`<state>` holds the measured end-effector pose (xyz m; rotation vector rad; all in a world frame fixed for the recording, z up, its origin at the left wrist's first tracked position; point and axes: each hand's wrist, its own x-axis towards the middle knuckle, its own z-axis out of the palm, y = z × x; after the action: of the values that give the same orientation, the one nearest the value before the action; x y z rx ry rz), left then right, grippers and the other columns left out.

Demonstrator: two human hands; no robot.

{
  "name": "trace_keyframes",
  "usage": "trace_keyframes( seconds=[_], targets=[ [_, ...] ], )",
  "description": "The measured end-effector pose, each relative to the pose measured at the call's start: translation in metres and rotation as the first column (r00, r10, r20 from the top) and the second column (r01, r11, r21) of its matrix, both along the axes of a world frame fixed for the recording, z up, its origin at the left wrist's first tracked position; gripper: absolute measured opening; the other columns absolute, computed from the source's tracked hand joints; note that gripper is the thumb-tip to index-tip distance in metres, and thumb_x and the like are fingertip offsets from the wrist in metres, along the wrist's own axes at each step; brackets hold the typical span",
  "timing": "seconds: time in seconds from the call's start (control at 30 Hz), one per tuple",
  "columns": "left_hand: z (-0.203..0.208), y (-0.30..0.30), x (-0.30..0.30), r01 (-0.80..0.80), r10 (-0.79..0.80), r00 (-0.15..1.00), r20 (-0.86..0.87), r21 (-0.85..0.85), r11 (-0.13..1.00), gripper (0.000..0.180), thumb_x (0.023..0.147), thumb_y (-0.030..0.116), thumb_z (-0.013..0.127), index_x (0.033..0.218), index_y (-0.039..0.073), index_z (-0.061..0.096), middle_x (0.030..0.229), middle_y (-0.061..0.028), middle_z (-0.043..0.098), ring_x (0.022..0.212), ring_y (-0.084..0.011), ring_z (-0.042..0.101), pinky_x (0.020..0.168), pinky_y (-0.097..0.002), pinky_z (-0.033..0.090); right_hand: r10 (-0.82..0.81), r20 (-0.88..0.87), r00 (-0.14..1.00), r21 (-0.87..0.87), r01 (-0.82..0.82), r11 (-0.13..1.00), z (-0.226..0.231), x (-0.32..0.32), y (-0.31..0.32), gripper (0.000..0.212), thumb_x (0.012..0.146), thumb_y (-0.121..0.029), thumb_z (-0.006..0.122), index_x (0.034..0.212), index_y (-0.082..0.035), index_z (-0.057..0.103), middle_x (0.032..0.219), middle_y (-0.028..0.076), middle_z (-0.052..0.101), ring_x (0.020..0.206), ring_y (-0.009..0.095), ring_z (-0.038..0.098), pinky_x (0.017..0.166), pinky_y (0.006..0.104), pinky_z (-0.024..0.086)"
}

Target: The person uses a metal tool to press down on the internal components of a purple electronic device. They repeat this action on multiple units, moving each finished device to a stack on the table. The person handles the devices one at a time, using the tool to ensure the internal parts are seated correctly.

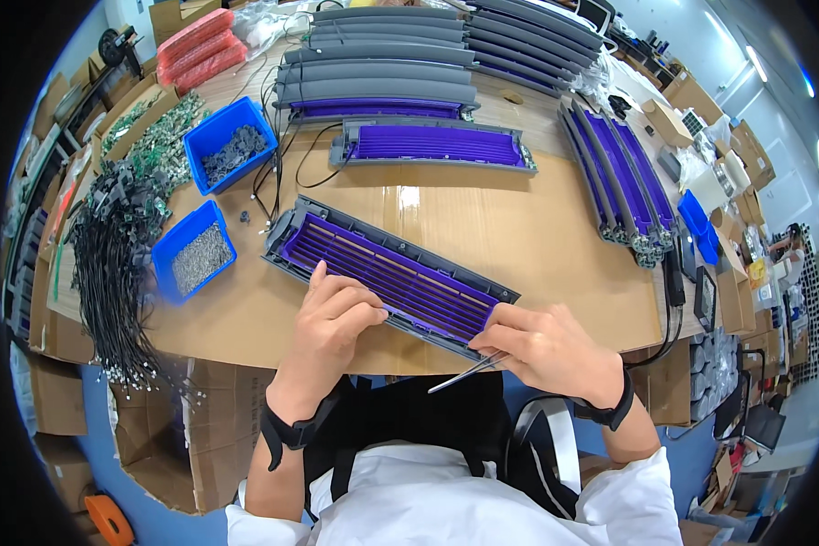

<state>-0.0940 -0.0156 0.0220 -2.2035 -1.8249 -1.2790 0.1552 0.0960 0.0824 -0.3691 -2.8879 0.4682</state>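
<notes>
A long grey housing with a purple slatted insert (384, 273) lies at a slant on the cardboard-covered table in front of me. At its near long edge, my left hand (330, 318) closes on the frame, with its index finger extended onto the purple slats. My right hand (548, 348) pinches at the housing's right end. In that same hand sit metal tweezers (464, 373), pointing down and left past the table edge. Whether the right fingertips also grip a small part is hidden.
A matching purple housing (437, 146) lies just beyond. Grey housings (382, 56) fill the back, and more purple ones (621, 182) stand right. At left are a blue bin of grey parts (230, 114), a blue bin of screws (159, 255) and bundled black cables (109, 273).
</notes>
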Motion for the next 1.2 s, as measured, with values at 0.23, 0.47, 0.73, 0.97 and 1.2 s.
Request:
trace_keyframes(
  seconds=[0.23, 0.47, 0.73, 0.97, 1.2],
  targets=[
    [-0.004, -0.003, -0.002, -0.032, 0.032, 0.999, -0.035, 0.008, 0.999, 0.014, 0.073, -0.004, 0.068, 0.081, 0.007, 0.066, 0.088, -0.0022, 0.067, 0.098, -0.0262, 0.062, 0.108, -0.0564, 0.036, 0.0, -0.047, 0.999, -0.201, -0.01, 0.979, -0.011, 0.01, 0.005, 0.028, 0.068, 0.005, 0.067, 0.094, -0.006, 0.071, 0.09, 0.009, 0.064, 0.07, 0.03, 0.064, 0.058, 0.0409, 0.05],
    [-0.007, -0.007, 0.016, -0.129, 0.127, 0.991, 0.033, 0.064, 0.99, 0.018, 0.073, -0.002, 0.07, 0.086, 0.009, 0.067, 0.095, -0.0035, 0.065, 0.11, -0.0274, 0.059, 0.107, -0.0596, 0.032, -0.049, -0.097, 0.994, -0.103, 0.039, 0.994, -0.017, 0.017, -0.003, 0.033, 0.069, 0.007, 0.065, 0.098, -0.008, 0.07, 0.096, 0.007, 0.063, 0.069, 0.029, 0.065, 0.057, 0.0393, 0.051],
    [-0.012, -0.006, 0.07, -0.005, 0.002, 0.998, 0.06, 0.045, 0.999, 0.02, 0.073, 0.006, 0.076, 0.091, 0.013, 0.07, 0.093, 0.0003, 0.063, 0.109, -0.024, 0.059, 0.111, -0.0593, 0.027, -0.083, -0.143, 0.986, -0.078, 0.072, 0.994, -0.024, 0.023, -0.009, 0.035, 0.07, 0.003, 0.068, 0.102, -0.01, 0.068, 0.092, 0.006, 0.063, 0.067, 0.028, 0.065, 0.055, 0.0376, 0.051],
    [-0.011, -0.004, 0.074, -0.03, 0.027, 0.994, 0.104, 0.026, 0.999, 0.016, 0.07, 0.004, 0.077, 0.082, 0.011, 0.07, 0.088, -0.0013, 0.063, 0.107, -0.0262, 0.059, 0.111, -0.0539, 0.026, -0.102, -0.144, 0.984, -0.1, 0.088, 0.991, -0.026, 0.025, -0.011, 0.034, 0.071, 0.002, 0.069, 0.103, -0.009, 0.069, 0.09, 0.007, 0.063, 0.066, 0.027, 0.065, 0.054, 0.0365, 0.051],
    [-0.013, -0.005, 0.074, -0.03, 0.029, 0.997, 0.078, 0.008, 1.0, 0.018, 0.07, 0.008, 0.079, 0.084, 0.01, 0.069, 0.091, -0.0017, 0.061, 0.113, -0.0281, 0.057, 0.112, -0.0566, 0.021, -0.133, -0.097, 0.986, 0.048, 0.139, 0.989, -0.023, 0.021, -0.016, 0.028, 0.07, 0.004, 0.067, 0.094, -0.01, 0.074, 0.092, 0.006, 0.062, 0.065, 0.024, 0.065, 0.054, 0.0365, 0.05]
  ],
)
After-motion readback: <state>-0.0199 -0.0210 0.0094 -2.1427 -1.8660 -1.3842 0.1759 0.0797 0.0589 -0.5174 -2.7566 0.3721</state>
